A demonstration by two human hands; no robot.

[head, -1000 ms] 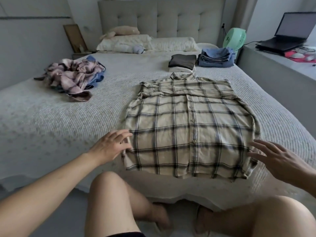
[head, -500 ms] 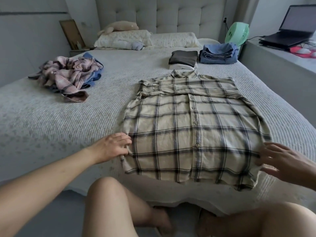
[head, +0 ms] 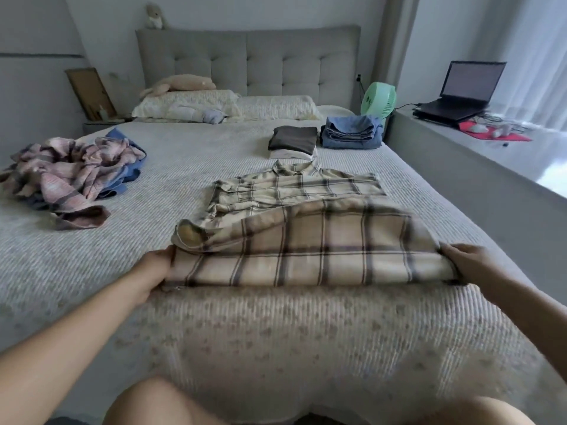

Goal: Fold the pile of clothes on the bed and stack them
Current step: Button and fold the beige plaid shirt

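Both hands grip the plaid shirt by its hem corners — the left hand curled round the left corner, the right hand round the right one — and hold the lower half raised and turned back toward the collar. The shirt lies near the foot of the bed, just right of its middle, collar pointing at the headboard; its long axis ran foot to head, but with the bottom doubled over, the lifted band now spans left to right between the hands. Half a second ago the shirt lay flat and fully spread, and the hands only rested at its side edges with relaxed fingers. Well to the left sits the unfolded pile. Beyond the collar lies a dark folded stack, with folded blue clothes just beside it to the right. Pillows line the headboard.
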